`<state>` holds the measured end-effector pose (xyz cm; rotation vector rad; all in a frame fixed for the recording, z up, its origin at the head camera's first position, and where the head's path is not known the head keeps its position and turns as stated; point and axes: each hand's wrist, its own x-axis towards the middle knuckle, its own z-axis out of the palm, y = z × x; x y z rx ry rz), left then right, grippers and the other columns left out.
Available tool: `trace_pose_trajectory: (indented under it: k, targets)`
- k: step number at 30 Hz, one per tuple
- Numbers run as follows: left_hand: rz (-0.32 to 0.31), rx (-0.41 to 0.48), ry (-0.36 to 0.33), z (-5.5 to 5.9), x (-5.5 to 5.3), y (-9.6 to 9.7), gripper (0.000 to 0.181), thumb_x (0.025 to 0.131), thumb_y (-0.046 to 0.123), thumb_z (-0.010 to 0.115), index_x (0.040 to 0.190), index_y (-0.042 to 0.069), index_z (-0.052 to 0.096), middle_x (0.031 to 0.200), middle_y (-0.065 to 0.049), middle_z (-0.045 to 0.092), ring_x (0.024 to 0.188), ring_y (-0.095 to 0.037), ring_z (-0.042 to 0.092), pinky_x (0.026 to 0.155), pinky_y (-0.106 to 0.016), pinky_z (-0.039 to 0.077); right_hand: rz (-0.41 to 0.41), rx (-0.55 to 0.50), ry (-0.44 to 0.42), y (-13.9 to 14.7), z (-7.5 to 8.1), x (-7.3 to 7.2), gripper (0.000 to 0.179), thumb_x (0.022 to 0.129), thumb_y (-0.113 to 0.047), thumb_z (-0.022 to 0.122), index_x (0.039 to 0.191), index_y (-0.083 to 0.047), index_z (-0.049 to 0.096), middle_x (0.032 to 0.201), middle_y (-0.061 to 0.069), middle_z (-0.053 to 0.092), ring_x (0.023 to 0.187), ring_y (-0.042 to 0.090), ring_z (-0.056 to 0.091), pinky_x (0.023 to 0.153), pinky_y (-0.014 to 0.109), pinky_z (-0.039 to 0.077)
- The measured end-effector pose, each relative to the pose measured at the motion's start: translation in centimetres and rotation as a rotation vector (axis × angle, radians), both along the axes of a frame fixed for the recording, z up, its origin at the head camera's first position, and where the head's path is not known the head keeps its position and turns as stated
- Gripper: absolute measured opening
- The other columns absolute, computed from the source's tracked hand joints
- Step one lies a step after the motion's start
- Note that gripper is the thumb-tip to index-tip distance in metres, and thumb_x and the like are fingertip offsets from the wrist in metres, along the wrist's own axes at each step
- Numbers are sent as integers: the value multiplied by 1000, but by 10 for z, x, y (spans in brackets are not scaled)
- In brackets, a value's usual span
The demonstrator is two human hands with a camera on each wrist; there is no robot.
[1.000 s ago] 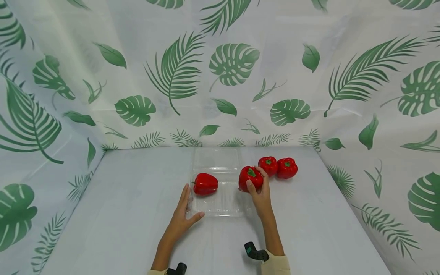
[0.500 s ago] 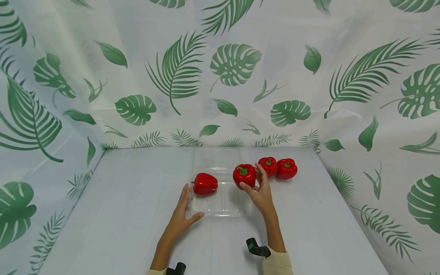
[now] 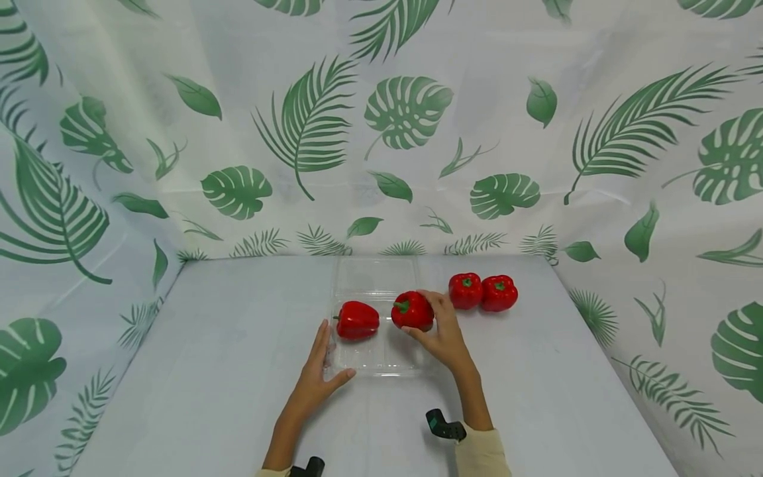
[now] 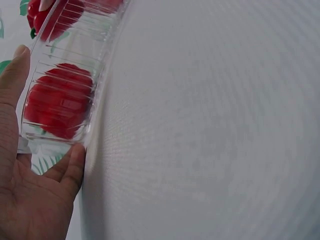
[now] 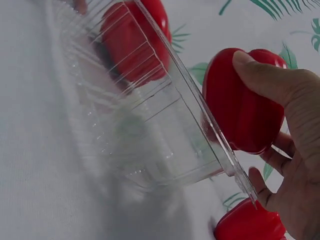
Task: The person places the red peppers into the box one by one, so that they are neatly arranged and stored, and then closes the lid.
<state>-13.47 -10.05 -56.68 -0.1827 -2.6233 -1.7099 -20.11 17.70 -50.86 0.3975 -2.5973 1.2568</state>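
My right hand [image 3: 448, 341] grips a red bell pepper [image 3: 411, 314] between thumb and fingers, over the right part of a clear plastic clamshell container [image 3: 360, 361]. In the right wrist view this held pepper [image 5: 242, 107] shows just above the container's rim, its stem turned away. Another red bell pepper [image 3: 357, 321] lies on its side in the left part of the container, stem to the left. My left hand [image 3: 310, 384] rests with straight fingers along the container's left wall, thumb spread at the front corner. The left wrist view shows its fingertips [image 4: 76, 155] right at the container's end.
Two more red bell peppers, a nearer one [image 3: 465, 291] and a farther-right one [image 3: 499, 293], stand side by side right of the container. The container's lid [image 3: 375, 273] lies folded back behind it. A leaf-print curtain [image 3: 334, 132] rises behind the white table [image 3: 208, 344].
My right hand has carried its pepper leftward over the container and slightly lowered it, the stem tilting over to the left. My left hand has stayed at the container's side.
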Motion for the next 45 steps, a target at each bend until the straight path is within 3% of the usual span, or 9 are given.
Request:
trace_pose_trajectory:
  k: [7,13,21,45]
  targets:
    - [7,-7,-4,2,0,1,101,81,33,79,158,24,14,166,7,9,150,-28,22,109,-49,38,-21,164,27,-2,-2,-6,80,71,-27,86,141,-18,48,133,11,53,125,30,49,98,58,51]
    - [9,-4,-2,3,0,2,101,81,33,78,158,25,14,166,7,10,151,-28,22,110,-49,38,-22,214,27,-5,-2,-8,82,70,-27,86,141,-16,47,135,11,54,126,31,49,103,66,41]
    - [-8,8,3,4,0,2,100,82,32,78,158,24,14,166,6,9,150,-29,24,110,-48,38,-27,328,13,-9,-5,-7,80,71,-31,85,141,-17,49,137,11,54,125,31,46,96,59,46]
    - [-13,21,-6,4,1,1,101,82,32,78,158,24,12,166,6,9,149,-31,25,110,-49,38,-79,430,-42,-24,-12,-7,80,70,-28,87,140,-17,50,135,11,53,125,29,46,94,55,48]
